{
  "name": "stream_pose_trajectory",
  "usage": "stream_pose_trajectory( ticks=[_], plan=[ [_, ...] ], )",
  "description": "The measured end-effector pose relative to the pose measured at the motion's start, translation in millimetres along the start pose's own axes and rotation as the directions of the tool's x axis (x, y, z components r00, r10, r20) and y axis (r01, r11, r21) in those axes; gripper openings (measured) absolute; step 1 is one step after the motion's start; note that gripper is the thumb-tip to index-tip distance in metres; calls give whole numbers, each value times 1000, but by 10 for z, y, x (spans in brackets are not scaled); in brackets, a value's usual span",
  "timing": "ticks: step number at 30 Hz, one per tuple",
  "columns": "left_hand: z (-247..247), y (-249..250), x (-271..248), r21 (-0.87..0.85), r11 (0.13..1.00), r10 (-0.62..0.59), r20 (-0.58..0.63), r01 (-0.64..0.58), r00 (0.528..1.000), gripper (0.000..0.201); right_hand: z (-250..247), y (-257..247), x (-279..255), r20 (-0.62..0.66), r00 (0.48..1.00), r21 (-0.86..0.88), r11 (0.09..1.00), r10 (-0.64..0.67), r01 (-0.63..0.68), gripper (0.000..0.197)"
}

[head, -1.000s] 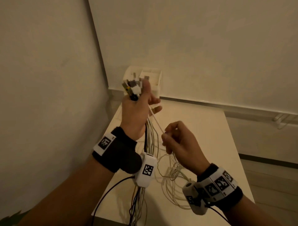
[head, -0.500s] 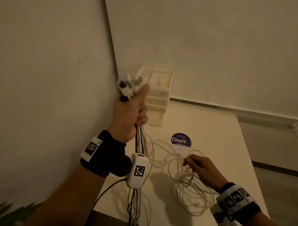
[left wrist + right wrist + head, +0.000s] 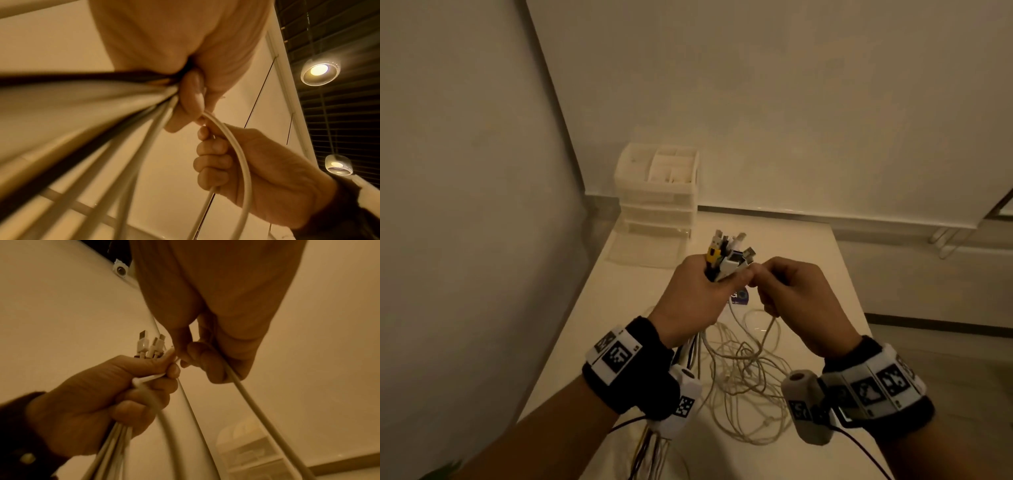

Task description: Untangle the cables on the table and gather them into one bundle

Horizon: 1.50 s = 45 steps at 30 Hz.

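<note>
Cables first: a fistful of thin white and dark cords with their plug ends [image 3: 727, 253] fanned upward sits clamped in my left hand [image 3: 695, 298], raised above the pale table [image 3: 808, 260]. Their long axis runs roughly 12 to 6 o'clock, tails dropping past the wrist to the table edge. My right hand [image 3: 796, 294] is at 3 o'clock of the fist, knuckles touching it, fingers curled round one thin white cable [image 3: 236, 146] whose end it offers to the left thumb. That cable arcs down toward 6 o'clock into the loose tangle of pale cords [image 3: 750, 387] lying on the table below both wrists. Judgement: the feed goes right to left, sideways into the fist; the tangle below may snag as slack comes up. A translucent plastic drawer unit [image 3: 657, 192] stands at 12 o'clock by the wall.
</note>
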<state>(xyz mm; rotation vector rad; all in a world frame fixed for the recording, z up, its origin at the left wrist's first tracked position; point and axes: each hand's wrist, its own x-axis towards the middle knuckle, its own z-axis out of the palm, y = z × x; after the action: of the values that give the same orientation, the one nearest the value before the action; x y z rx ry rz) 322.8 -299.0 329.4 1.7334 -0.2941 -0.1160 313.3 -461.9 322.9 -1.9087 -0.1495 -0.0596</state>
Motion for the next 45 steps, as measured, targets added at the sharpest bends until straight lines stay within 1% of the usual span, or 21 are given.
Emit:
stream_pose_trajectory(
  ticks=[2, 4, 6, 8, 11, 12, 15, 17, 21, 23, 26, 27, 28, 30, 32, 34, 35, 38, 40, 42, 45],
  plan=[
    [-38, -14, 24, -52, 999, -6, -74, 2, 997, 22, -2, 21, -38, 81, 996, 42, 999, -20, 17, 26],
    [-109, -15, 60, -123, 992, 0, -158, -19, 987, 24, 32, 71, -65, 156, 986, 87, 995, -54, 41, 23],
    [-199, 29, 77, -146, 986, 39, -233, -74, 972, 27, 98, 144, -75, 188, 978, 105, 992, -84, 65, 20],
    [-312, 139, 83, -199, 971, 72, -299, -136, 952, 28, 190, 260, -73, 207, 972, 65, 993, -111, 99, 18],
    [-557, 357, 92, -326, 917, 81, -418, -232, 905, 26, 313, 583, -36, 241, 966, -50, 993, -90, 105, 17],
    [-655, 431, 85, -344, 898, 93, -459, -273, 884, 25, 346, 705, -23, 256, 964, -87, 991, -74, 99, 17],
    [-907, 537, 41, -319, 873, 133, -573, -370, 808, 29, 415, 996, -5, 276, 959, -171, 980, -54, 104, 18],
    [-1004, 473, 29, -299, 884, 109, -617, -360, 779, 29, 439, 1055, 18, 250, 968, -179, 981, -33, 80, 19],
    [-1034, 180, 37, -254, 945, -26, -683, -205, 730, 25, 375, 994, 88, 132, 991, -186, 982, -12, 37, 19],
    [-990, 77, 10, -193, 966, -13, -704, -174, 710, 27, 300, 938, 126, 94, 996, -132, 991, 5, 8, 23],
    [-895, 10, -23, -50, 985, 78, -720, -164, 689, 13, 192, 848, 148, 73, 996, -23, 999, 48, -46, 23],
    [-874, 3, -18, -23, 985, 98, -729, -168, 678, 18, 168, 816, 151, 64, 996, 6, 998, 61, -61, 23],
    [-864, -13, -3, -15, 984, 111, -733, -179, 671, 28, 144, 788, 152, 43, 997, 37, 997, 71, -72, 23],
    [-870, -35, 31, -6, 981, 127, -735, -194, 666, 46, 91, 748, 162, -35, 994, 123, 988, 103, -98, 25],
    [-851, -19, 42, -2, 978, 145, -717, -210, 682, 60, 31, 708, 169, -101, 987, 196, 975, 128, -106, 27],
    [-800, 12, 27, 17, 975, 175, -675, -222, 716, 63, -20, 646, 176, -123, 985, 212, 973, 120, -92, 28],
    [-756, 37, 16, 23, 974, 189, -633, -226, 751, 57, -38, 596, 176, -115, 988, 208, 975, 104, -79, 28],
    [-552, 138, 1, -17, 983, 154, -460, -183, 874, 16, -74, 388, 179, -49, 998, 185, 982, 31, -22, 27],
    [-430, 169, -7, 9, 984, 168, -340, -175, 926, 9, -88, 204, 167, 11, 999, 136, 990, -33, 32, 27],
    [-349, 170, 5, 78, 976, 218, -255, -205, 942, 6, -86, 22, 154, 63, 993, 110, 990, -97, 90, 27],
    [-256, 157, 29, 142, 966, 242, -190, -218, 951, 14, -78, -224, 134, 108, 985, 136, 984, -133, 118, 29]
  ],
)
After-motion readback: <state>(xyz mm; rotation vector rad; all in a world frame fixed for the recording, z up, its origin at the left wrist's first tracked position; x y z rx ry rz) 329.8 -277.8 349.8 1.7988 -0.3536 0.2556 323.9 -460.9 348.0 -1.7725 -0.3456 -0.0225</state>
